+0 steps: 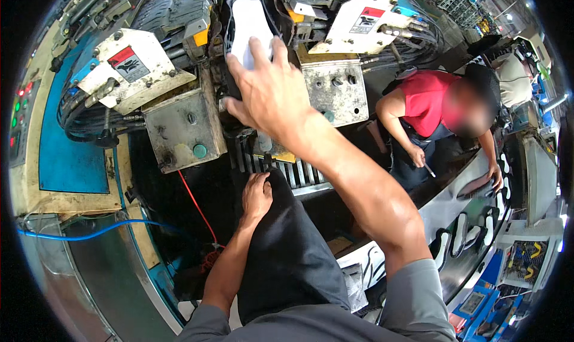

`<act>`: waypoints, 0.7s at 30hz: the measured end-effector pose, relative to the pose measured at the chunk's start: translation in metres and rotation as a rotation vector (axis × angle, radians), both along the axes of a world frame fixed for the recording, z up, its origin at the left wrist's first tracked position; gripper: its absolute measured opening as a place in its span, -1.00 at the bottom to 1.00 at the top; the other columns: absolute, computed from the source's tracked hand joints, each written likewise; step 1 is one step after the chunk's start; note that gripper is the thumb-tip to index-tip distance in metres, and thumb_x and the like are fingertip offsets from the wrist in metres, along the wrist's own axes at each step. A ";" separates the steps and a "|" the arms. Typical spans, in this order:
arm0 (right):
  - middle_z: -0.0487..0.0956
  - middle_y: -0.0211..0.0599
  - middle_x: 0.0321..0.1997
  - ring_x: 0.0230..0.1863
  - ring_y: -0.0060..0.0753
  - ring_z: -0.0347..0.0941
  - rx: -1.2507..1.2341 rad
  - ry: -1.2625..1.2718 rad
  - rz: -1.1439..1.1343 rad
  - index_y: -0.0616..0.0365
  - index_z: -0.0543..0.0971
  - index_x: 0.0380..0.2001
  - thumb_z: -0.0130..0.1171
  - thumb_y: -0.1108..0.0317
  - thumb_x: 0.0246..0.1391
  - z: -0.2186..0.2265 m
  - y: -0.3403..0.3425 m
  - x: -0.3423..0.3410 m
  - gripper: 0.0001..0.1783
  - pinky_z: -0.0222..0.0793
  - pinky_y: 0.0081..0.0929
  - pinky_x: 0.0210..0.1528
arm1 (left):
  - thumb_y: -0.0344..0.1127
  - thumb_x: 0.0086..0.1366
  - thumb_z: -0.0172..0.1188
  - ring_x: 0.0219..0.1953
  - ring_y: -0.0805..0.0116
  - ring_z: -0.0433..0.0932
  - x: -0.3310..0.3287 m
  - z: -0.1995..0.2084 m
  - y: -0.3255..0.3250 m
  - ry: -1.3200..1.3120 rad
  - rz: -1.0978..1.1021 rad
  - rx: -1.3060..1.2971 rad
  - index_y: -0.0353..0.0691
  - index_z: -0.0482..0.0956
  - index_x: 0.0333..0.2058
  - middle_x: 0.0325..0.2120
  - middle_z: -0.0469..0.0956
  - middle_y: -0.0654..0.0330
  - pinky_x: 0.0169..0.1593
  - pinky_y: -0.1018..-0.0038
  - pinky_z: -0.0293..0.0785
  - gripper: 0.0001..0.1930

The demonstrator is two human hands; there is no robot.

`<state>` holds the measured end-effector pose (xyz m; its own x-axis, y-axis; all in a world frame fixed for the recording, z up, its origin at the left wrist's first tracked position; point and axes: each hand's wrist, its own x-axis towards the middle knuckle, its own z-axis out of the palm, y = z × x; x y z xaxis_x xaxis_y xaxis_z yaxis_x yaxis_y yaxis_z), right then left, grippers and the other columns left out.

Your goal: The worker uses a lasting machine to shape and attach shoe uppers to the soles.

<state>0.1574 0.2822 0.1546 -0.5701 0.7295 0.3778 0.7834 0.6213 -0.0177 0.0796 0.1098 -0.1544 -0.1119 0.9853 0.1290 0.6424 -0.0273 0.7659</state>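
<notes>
A dark shoe upper with a white sole-shaped piece facing up sits between the two sides of a machine, at the top middle. My right hand reaches over it. Its fingers are spread, with the fingertips on the lower part of the white piece and the thumb out to the left. My left hand rests at the knee of my dark trousers. Its fingers are loosely bent and nothing shows in them.
Greasy metal boxes with buttons and white guard plates flank the shoe. At right, a person in a red shirt holds a thin stick beside a metal bench carrying several shoe parts. A blue hose runs at left.
</notes>
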 end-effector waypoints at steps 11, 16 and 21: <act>0.43 0.36 0.46 0.52 0.68 0.28 -0.158 0.025 0.034 0.19 0.69 0.23 0.45 0.04 0.19 0.038 0.088 -0.032 -0.36 0.58 0.12 0.35 | -0.40 0.44 0.22 0.05 -0.15 0.66 0.008 -0.011 0.015 0.046 -0.070 -0.013 -0.22 0.62 0.16 0.02 0.65 -0.07 0.15 0.05 0.63 -0.65; 0.50 0.26 0.36 0.41 0.53 0.38 -0.146 -0.029 -0.018 0.18 0.71 0.19 0.46 0.05 0.18 0.051 0.086 -0.045 -0.40 0.62 0.08 0.28 | -0.44 0.40 0.25 0.02 -0.13 0.67 0.008 -0.009 0.019 0.003 -0.092 -0.077 -0.21 0.62 0.16 -0.01 0.66 -0.07 0.10 0.08 0.64 -0.64; 0.65 0.17 0.21 0.29 0.38 0.55 -0.145 -0.120 -0.110 0.15 0.80 0.05 0.54 0.07 0.10 0.077 0.084 -0.057 -0.48 0.69 -0.01 0.17 | -0.48 0.37 0.27 -0.01 -0.14 0.68 0.013 -0.006 0.024 0.048 -0.141 -0.003 -0.18 0.59 0.18 -0.04 0.66 -0.04 0.07 0.07 0.65 -0.60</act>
